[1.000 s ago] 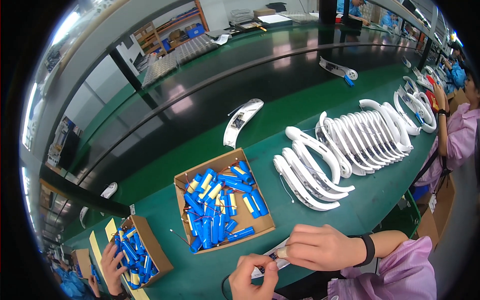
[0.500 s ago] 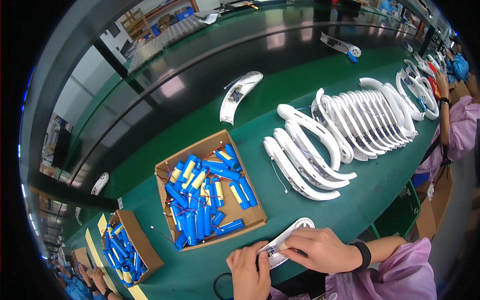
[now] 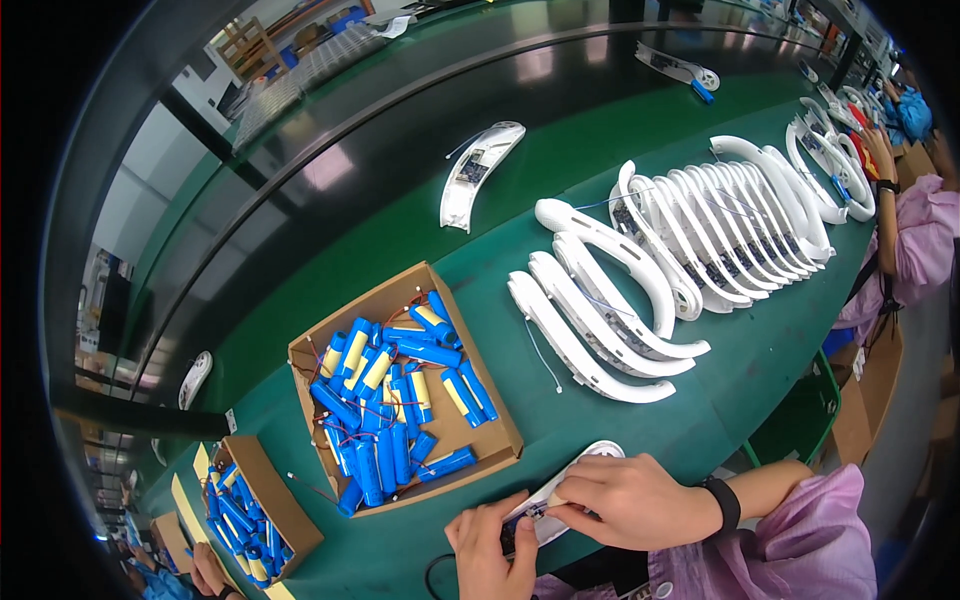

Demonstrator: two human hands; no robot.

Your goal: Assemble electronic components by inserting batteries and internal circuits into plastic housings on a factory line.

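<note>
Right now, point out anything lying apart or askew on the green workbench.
One curved white plastic shell lies alone, far from the tidy row of matching shells. The blue cylindrical battery cells lie jumbled in their open cardboard box. Nothing looks spilled or broken.

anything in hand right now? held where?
Both hands hold one white curved shell: left hand at its near end, right hand pinching its middle.

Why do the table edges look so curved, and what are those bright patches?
Head view: the fisheye lens bends the green table edges toward a black rim; the pale patches are glare on the dark glossy strip; both hands, left hand and right hand, look sharp.
</note>
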